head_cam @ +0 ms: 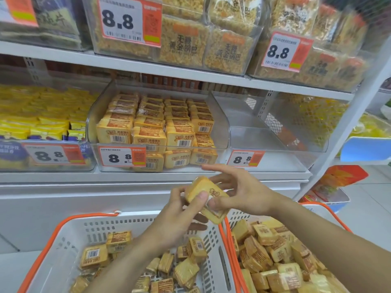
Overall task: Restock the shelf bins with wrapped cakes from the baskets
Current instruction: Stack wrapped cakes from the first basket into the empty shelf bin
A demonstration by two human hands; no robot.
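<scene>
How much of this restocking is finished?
Done: the middle bin is packed with cakes. In hand: both the left hand and right hand hold one wrapped cake. Left: the right bin is empty; both baskets hold many cakes.

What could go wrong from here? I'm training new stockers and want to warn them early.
Both hands, left hand and right hand, pinch the wrapped cakes by their edges above the gap between the two baskets; a slip might drop one on the floor. The middle bin already looks nearly full, so more cakes could spill over its front. The bin on the right has room.
</scene>
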